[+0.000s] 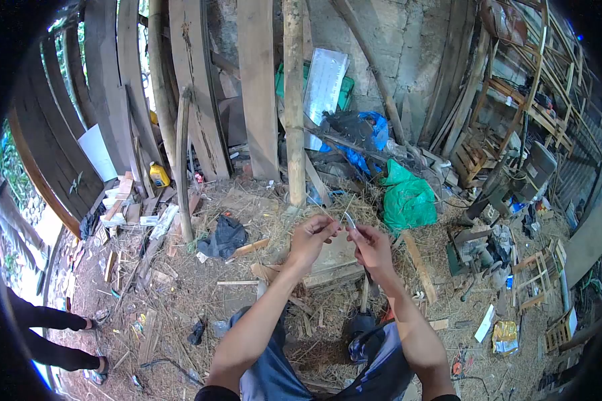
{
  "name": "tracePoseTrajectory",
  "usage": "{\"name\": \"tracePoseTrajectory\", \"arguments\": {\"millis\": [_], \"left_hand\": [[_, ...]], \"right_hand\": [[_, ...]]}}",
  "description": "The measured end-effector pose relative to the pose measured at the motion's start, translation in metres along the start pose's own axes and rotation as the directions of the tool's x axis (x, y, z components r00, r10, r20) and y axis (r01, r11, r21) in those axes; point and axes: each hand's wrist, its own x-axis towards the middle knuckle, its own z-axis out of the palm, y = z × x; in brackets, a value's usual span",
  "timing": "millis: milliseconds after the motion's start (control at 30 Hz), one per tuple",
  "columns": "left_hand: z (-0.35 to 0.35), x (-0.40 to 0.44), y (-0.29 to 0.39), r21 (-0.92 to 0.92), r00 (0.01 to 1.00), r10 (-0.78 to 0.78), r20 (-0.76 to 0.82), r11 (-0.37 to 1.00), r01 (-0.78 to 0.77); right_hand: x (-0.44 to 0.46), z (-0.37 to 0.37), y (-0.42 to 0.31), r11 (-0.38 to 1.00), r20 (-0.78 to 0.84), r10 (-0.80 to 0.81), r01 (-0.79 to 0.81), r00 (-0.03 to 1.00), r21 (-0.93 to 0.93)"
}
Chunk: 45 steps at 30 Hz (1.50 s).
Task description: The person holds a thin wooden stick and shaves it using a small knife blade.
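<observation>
In the middle of the head view, my left hand (312, 239) is closed in a pinch on a thin, pale strip whose kind is too small to make out. Close beside it on the right, my right hand (373, 252) grips a knife (350, 220), its blade pointing up and left toward the left fingertips. Whether the blade touches the strip I cannot tell. Below and beyond both hands lies a wooden block or board (331, 275) on the littered ground, between my knees.
A green sack (409, 198) sits ahead on the right, near a wooden post (294, 107). Black plastic (223, 237) and a yellow container (158, 174) lie leftward. Machinery (481, 244) stands right. Another person's legs (57, 334) show at left. Wood scraps and shavings cover the ground.
</observation>
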Motion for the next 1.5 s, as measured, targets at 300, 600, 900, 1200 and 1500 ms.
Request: {"name": "tracePoseTrajectory", "arguments": {"millis": [300, 600, 900, 1200, 1500], "left_hand": [[-0.003, 0.006, -0.007, 0.053, 0.999, 0.041, -0.020, 0.998, -0.040], [-0.040, 0.007, 0.019, -0.196, 0.894, 0.172, -0.413, 0.942, -0.272], [0.001, -0.011, 0.018, -0.011, 0.997, -0.059, 0.039, 0.998, 0.060], [0.012, -0.015, 0.011, 0.156, 0.978, -0.113, 0.175, 0.984, 0.086], [0.004, -0.015, 0.015, 0.133, 0.898, -0.351, 0.266, 0.936, 0.327]], "right_hand": [[-0.004, -0.007, -0.004, 0.979, 0.047, 0.068, -0.057, 0.997, -0.193], [-0.016, -0.014, 0.009, 0.900, 0.394, 0.195, -0.004, 0.898, -0.436], [-0.007, -0.006, -0.024, 0.998, 0.166, 0.003, -0.013, 0.986, 0.062], [-0.003, -0.028, -0.022, 0.963, 0.249, 0.069, -0.130, 0.966, 0.235], [-0.001, -0.042, -0.029, 0.968, 0.138, 0.178, -0.199, 0.974, 0.151]]}}
